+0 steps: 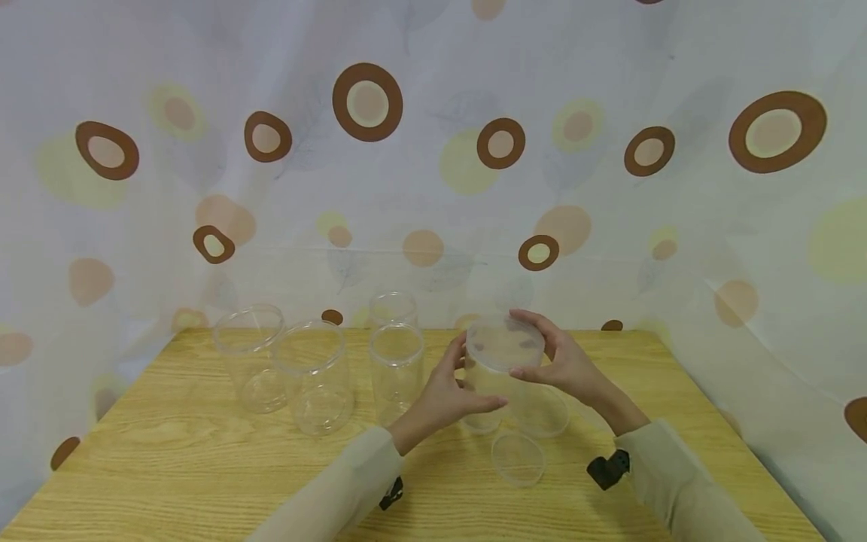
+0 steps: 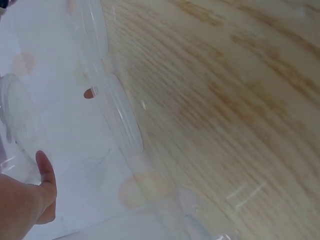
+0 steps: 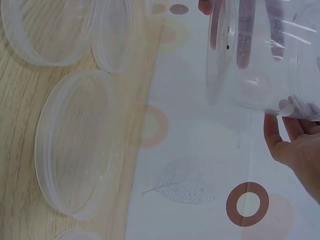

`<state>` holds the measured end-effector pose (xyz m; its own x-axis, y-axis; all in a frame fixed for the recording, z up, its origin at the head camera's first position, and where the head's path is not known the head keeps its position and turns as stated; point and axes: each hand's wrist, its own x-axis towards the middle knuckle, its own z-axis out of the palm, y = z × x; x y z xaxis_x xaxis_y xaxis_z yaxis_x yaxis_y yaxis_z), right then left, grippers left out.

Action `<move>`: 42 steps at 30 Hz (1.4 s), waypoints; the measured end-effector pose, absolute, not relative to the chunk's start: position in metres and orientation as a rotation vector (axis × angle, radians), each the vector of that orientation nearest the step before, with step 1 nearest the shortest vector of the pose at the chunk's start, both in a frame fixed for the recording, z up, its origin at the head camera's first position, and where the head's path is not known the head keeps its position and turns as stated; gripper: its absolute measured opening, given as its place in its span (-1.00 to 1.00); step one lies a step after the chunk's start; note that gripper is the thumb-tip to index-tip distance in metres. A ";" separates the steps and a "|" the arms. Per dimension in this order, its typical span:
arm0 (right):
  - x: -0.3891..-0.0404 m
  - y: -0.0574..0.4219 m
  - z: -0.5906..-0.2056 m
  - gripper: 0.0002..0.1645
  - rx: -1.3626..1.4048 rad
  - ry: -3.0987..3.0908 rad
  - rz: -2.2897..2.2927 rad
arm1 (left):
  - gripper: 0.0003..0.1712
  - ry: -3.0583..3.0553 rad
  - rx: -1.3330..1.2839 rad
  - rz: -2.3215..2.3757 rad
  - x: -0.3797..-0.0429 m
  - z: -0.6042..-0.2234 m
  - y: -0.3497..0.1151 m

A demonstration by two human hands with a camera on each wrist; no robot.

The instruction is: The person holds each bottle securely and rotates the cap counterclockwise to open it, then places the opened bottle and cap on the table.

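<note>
Above the table, a clear round jar (image 3: 260, 80) is held between both hands, a frosted lid (image 1: 504, 342) on its upper end. My left hand (image 1: 443, 391) wraps the jar's side, its thumb in front and its fingers behind. In the right wrist view, the left fingers (image 3: 244, 35) show through the clear wall. My right hand (image 1: 569, 369) grips the lid's edge from the right, thumb near and fingers on the far side. Below lie loose translucent lids, a larger one (image 1: 539, 410) behind a small one (image 1: 518, 458).
Several uncovered clear jars stand left of the hands: a wide one (image 1: 321, 399), another wide one (image 1: 250, 369) and a narrower one (image 1: 396, 369), with a small one (image 1: 393, 301) behind. A patterned curtain (image 1: 420, 196) hangs behind the wooden table (image 1: 176, 467).
</note>
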<state>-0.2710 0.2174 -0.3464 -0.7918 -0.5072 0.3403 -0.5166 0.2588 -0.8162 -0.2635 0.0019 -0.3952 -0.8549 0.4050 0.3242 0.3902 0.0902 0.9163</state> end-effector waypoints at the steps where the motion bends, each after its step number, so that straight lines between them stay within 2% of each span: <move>1: -0.271 0.217 -0.347 -0.10 1.000 -2.482 1.633 | 0.11 2.306 0.849 1.941 -0.264 -0.396 0.002; 7: -0.271 0.214 -0.346 -0.11 0.956 -2.457 1.745 | 0.14 2.319 0.886 1.955 -0.264 -0.396 0.005; 19: -0.272 0.216 -0.343 -0.12 0.981 -2.521 1.672 | 0.15 2.398 0.864 1.949 -0.262 -0.395 0.006; 31: -0.273 0.219 -0.341 -0.07 1.112 -2.457 1.618 | 0.14 2.348 0.904 1.962 -0.241 -0.370 0.001; 42: -0.273 0.215 -0.344 -0.10 1.028 -2.439 1.661 | 0.13 2.321 0.984 1.953 -0.264 -0.397 0.005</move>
<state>-0.2730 0.2147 -0.3438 -0.7832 -0.5047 0.3632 -0.5228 0.2183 -0.8240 -0.2640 0.0054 -0.3972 -0.8085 0.4200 0.4122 0.4780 0.0602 0.8763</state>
